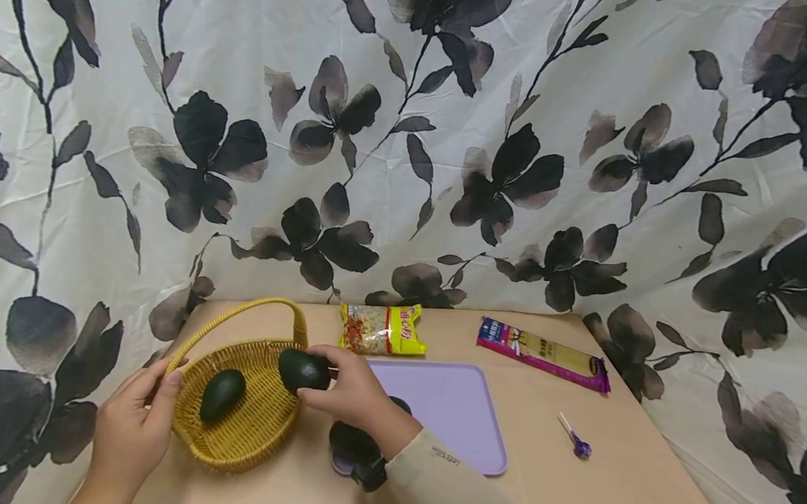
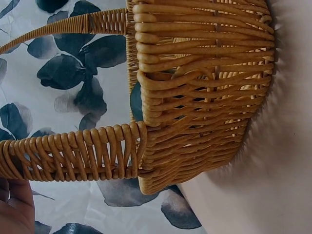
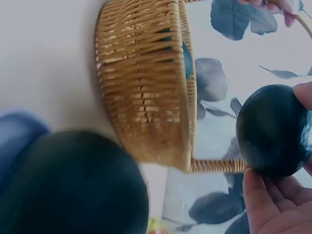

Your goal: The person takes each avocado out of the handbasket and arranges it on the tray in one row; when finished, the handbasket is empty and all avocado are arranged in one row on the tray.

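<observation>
A yellow wicker basket stands at the left of the table, its arched handle rising above it. My left hand grips the handle near its left base; in the left wrist view only some fingers show beside it. My right hand pinches a dark green avocado between thumb and fingers, over the basket's right rim. Inside the basket lies another avocado. A further dark avocado looms in the right wrist view by the lilac tray, which my right forearm partly covers.
Behind the tray lies a yellow-and-red snack bag. A long purple packet is at the back right, with a purple-wrapped lollipop in front of it. A floral curtain closes off the back of the table.
</observation>
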Available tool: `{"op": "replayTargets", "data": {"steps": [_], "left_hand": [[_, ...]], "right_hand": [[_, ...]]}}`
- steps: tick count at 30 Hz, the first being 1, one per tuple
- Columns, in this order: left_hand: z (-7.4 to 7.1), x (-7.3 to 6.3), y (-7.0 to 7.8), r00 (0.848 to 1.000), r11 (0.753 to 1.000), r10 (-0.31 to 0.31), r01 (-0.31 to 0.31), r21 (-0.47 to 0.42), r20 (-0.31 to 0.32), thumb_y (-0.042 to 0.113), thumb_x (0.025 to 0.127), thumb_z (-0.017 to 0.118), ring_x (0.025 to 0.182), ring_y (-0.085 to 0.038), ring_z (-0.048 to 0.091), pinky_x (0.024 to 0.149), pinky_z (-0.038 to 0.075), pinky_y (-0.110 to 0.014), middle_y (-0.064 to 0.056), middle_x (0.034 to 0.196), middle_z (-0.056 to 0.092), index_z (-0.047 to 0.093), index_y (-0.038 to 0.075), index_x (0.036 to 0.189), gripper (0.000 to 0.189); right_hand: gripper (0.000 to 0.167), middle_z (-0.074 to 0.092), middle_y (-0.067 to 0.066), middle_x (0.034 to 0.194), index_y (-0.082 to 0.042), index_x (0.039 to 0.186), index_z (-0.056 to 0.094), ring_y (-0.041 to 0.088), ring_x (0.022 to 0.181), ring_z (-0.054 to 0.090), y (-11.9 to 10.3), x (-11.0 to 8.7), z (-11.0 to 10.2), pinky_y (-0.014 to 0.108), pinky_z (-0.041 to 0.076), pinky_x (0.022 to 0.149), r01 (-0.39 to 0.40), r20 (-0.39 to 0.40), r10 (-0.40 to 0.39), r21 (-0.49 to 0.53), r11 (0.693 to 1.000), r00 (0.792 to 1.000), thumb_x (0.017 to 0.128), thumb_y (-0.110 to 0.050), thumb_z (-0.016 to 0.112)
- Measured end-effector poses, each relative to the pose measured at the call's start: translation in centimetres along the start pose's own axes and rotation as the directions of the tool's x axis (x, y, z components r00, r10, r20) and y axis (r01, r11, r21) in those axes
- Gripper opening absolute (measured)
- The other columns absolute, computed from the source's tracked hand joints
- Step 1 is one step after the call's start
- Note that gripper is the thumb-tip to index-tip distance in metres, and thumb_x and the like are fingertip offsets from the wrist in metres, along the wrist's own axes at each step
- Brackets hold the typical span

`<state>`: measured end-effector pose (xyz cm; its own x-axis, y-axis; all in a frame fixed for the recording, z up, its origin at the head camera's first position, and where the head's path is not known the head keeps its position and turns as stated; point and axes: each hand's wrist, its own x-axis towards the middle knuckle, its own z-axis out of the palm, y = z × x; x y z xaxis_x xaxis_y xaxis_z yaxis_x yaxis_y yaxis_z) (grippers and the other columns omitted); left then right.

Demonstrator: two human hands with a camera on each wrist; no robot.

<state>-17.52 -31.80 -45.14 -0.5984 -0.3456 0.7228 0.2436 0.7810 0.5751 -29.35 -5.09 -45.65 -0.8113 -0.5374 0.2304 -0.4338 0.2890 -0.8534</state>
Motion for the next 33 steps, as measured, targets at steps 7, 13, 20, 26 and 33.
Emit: {"op": "replayTargets", "data": {"steps": [7,13,20,26,33], "left_hand": [[0.0,0.0,0.1,1.0,1.0,0.006,-0.006,-0.011,-0.004,0.0,0.096,0.068,0.094,0.026,0.048,0.079,0.038,0.006,-0.018,0.107,0.072,0.072,-0.006,0.119,0.024],[0.1,0.0,-0.2,1.0,0.999,0.008,-0.008,-0.033,-0.005,0.003,0.098,0.067,0.099,0.025,0.052,0.081,0.04,0.004,0.025,0.114,0.061,0.072,-0.004,0.119,0.023],[0.0,-0.2,0.0,1.0,1.0,0.004,-0.004,-0.009,-0.006,0.005,0.098,0.068,0.095,0.026,0.05,0.078,0.04,0.005,0.017,0.11,0.064,0.073,-0.003,0.119,0.023],[-0.1,-0.3,-0.1,1.0,0.999,0.009,-0.009,-0.043,-0.006,0.004,0.098,0.067,0.102,0.026,0.051,0.082,0.04,0.005,0.041,0.115,0.054,0.072,-0.004,0.12,0.024],[-0.1,-0.3,-0.3,1.0,0.999,0.012,-0.012,-0.044,-0.009,0.002,0.097,0.068,0.094,0.024,0.052,0.079,0.04,0.005,0.044,0.112,0.052,0.072,-0.005,0.118,0.023]], "right_hand": [[0.054,0.068,-0.004,0.126,-0.02,0.132,0.067,0.009,0.108,0.066,1.4,-2.9,-3.0,0.03,0.056,0.097,0.002,-0.062,0.0,0.026,1.0,0.998,0.081,-0.026,0.087],[0.055,0.067,0.0,0.127,-0.021,0.133,0.065,0.017,0.111,0.067,2.9,-5.0,-5.5,0.041,0.056,0.1,-0.031,-0.129,0.04,0.077,0.997,0.991,0.082,-0.024,0.086],[0.052,0.068,0.003,0.123,-0.021,0.131,0.068,0.02,0.111,0.065,4.9,-7.5,-7.9,0.04,0.056,0.099,-0.092,-0.241,0.117,0.112,0.989,0.963,0.082,-0.022,0.087],[0.054,0.069,0.006,0.125,-0.015,0.132,0.068,0.022,0.112,0.065,7.1,-9.4,-9.2,0.042,0.057,0.098,-0.177,-0.347,0.213,0.135,0.975,0.913,0.081,-0.021,0.087],[0.055,0.069,0.009,0.123,-0.009,0.131,0.067,0.023,0.11,0.066,9.6,-11.0,-9.7,0.036,0.059,0.094,-0.245,-0.402,0.269,0.112,0.963,0.875,0.082,-0.021,0.087]]}}
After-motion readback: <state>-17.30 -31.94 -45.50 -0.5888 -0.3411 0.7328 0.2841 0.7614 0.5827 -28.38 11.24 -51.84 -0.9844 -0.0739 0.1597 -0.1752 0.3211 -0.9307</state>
